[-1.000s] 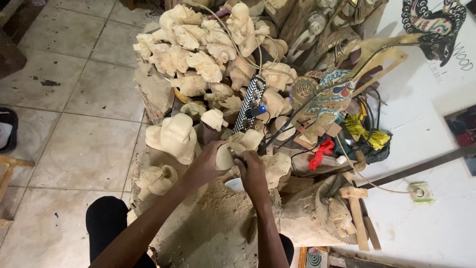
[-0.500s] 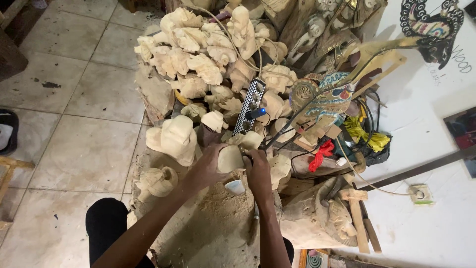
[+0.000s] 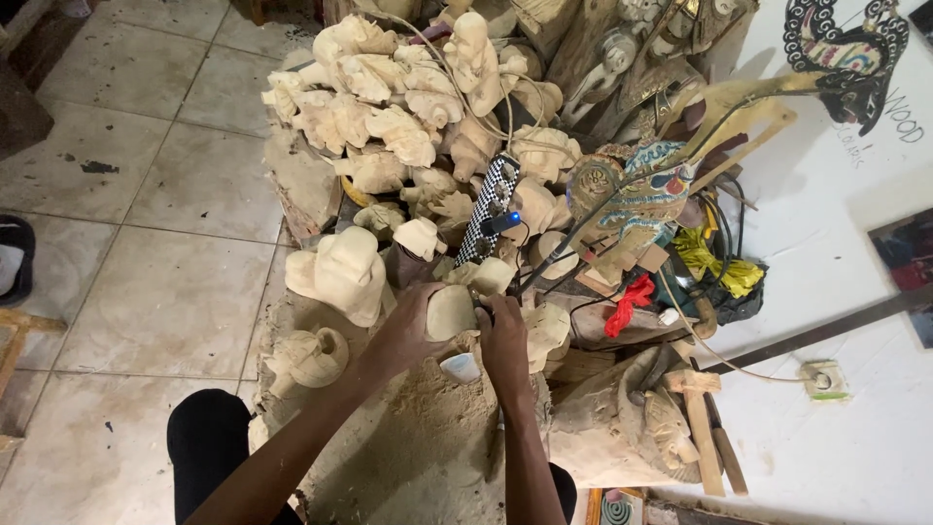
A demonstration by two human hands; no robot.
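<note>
My left hand (image 3: 406, 329) grips a small pale wooden carving (image 3: 451, 311) from its left side. My right hand (image 3: 504, 342) closes around a thin dark tool (image 3: 483, 312) whose tip meets the carving's right side. Both hands hover over a sawdust-covered wooden block (image 3: 428, 428). A small white cup (image 3: 461, 367) sits just under the hands. A larger pale carved figure (image 3: 340, 272) stands left of my left hand.
A heap of unfinished pale carvings (image 3: 389, 97) rises behind the hands. A black-and-white checkered power strip (image 3: 488, 206) lies among them. Painted puppets, cables and red and yellow cloth (image 3: 661, 243) crowd the right. A mallet (image 3: 700, 428) lies lower right. Tiled floor (image 3: 146, 194) spreads left.
The two hands stay on the carving with only small shifts. The view has tipped slightly.
</note>
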